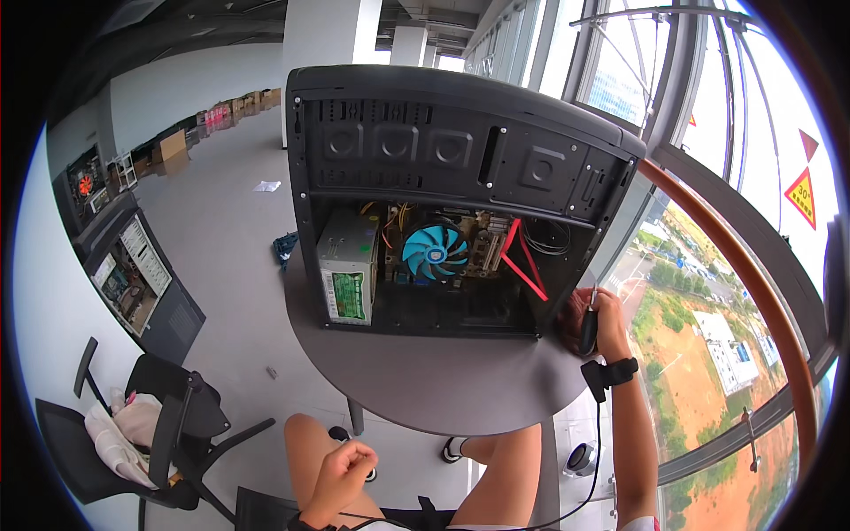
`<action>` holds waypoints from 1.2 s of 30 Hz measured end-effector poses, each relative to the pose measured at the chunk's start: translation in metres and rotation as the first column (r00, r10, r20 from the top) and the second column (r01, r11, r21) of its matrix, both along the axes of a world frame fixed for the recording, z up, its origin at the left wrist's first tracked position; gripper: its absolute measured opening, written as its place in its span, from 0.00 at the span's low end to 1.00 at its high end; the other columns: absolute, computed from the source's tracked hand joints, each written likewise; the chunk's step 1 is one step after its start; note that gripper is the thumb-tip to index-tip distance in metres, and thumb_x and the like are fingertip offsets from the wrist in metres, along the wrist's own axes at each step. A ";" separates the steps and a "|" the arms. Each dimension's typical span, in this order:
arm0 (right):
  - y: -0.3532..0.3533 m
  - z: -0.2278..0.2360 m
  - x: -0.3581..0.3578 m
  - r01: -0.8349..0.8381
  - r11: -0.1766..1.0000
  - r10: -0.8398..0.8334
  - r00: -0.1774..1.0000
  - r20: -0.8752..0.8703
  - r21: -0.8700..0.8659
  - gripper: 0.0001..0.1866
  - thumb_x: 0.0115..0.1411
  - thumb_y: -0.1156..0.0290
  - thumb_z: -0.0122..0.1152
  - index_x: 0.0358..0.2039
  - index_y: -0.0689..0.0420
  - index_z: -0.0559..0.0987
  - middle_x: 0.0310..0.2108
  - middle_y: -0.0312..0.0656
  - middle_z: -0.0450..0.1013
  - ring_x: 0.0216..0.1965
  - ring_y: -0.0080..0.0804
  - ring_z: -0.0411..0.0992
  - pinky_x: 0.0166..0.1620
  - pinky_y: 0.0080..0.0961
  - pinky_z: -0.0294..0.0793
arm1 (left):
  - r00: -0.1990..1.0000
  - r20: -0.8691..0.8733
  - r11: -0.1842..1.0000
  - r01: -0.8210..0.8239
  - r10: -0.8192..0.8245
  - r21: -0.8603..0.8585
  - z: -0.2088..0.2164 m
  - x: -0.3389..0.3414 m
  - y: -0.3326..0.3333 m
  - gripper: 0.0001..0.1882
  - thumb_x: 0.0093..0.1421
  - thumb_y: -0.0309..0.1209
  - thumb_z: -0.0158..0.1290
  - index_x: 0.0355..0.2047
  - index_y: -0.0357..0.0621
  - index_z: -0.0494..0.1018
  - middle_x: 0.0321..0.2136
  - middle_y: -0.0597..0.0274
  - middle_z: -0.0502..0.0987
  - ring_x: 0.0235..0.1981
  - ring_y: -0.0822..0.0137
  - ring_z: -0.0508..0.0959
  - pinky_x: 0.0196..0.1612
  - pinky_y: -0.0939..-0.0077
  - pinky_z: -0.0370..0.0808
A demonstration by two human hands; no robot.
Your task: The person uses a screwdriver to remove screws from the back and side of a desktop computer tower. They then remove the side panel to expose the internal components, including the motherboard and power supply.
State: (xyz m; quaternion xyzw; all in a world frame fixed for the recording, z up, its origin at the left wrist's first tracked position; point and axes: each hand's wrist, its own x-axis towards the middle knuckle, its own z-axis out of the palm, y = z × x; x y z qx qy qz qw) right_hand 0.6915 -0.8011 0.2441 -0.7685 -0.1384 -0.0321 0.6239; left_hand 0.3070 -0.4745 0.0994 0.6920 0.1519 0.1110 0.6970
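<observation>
A black computer case (469, 146) stands on a round grey table (452, 380) with its side open toward me. Inside are a blue cooling fan (435, 252), a power supply box (347, 274) and a red flat cable (522, 265). My right hand (611, 326), a black band on its wrist, is closed around a black-handled screwdriver (588, 333) at the case's lower right corner. Behind that hand is a reddish-brown thing I cannot make out. Over my lap, my left hand (341, 478) has its fingers curled together; whatever they may hold is hidden.
Tall windows with a brown rail (735, 265) run along the right. An office chair (168, 425) with cloth on it stands at the left, near another opened computer case (133, 274). Cardboard boxes (173, 146) line the far wall. A cable (598, 460) hangs from my right wrist.
</observation>
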 end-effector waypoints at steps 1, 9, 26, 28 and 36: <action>-0.010 0.002 0.013 0.055 0.998 -0.054 0.996 0.065 -0.015 0.19 0.55 0.69 0.47 0.39 0.67 0.80 0.26 0.41 0.72 0.23 0.28 0.70 0.29 0.24 0.70 | 0.997 -0.039 0.997 0.071 -0.070 0.034 -0.021 -0.008 -0.006 0.05 0.62 0.29 0.58 0.36 0.43 0.74 0.16 0.68 0.74 0.17 0.78 0.70 0.21 0.78 0.64; -0.040 -0.004 0.136 0.262 0.946 -0.197 0.933 0.302 -0.191 0.13 0.60 0.76 0.52 0.41 0.68 0.81 0.33 0.39 0.77 0.34 0.27 0.74 0.36 0.25 0.72 | 0.927 -0.290 0.968 0.252 -0.238 0.011 -0.029 -0.012 -0.033 0.08 0.63 0.30 0.57 0.36 0.37 0.78 0.21 0.70 0.76 0.23 0.81 0.71 0.26 0.80 0.66; -0.008 -0.003 0.085 0.222 0.949 -0.287 0.900 0.329 0.223 0.19 0.75 0.60 0.50 0.59 0.55 0.75 0.25 0.32 0.71 0.25 0.17 0.68 0.30 0.17 0.70 | 0.972 -0.142 0.955 0.213 -0.186 0.206 -0.045 -0.023 -0.044 0.09 0.64 0.32 0.55 0.33 0.37 0.75 0.18 0.55 0.75 0.19 0.67 0.74 0.24 0.69 0.68; 0.006 0.013 0.017 0.175 0.898 -0.265 0.947 0.179 0.404 0.22 0.76 0.57 0.47 0.63 0.53 0.69 0.23 0.30 0.63 0.21 0.16 0.62 0.22 0.17 0.63 | 0.970 -0.143 0.953 0.223 -0.197 0.203 -0.040 -0.027 -0.045 0.09 0.64 0.32 0.55 0.33 0.37 0.75 0.17 0.54 0.74 0.19 0.66 0.74 0.24 0.69 0.68; 0.022 0.001 -0.125 -0.334 0.921 0.389 0.747 -0.540 0.202 0.16 0.56 0.76 0.47 0.45 0.63 0.73 0.32 0.42 0.69 0.30 0.31 0.70 0.34 0.27 0.73 | 0.923 -0.234 0.937 0.334 -0.305 0.098 -0.013 -0.027 -0.045 0.07 0.63 0.30 0.57 0.33 0.38 0.76 0.14 0.64 0.73 0.16 0.77 0.67 0.21 0.77 0.62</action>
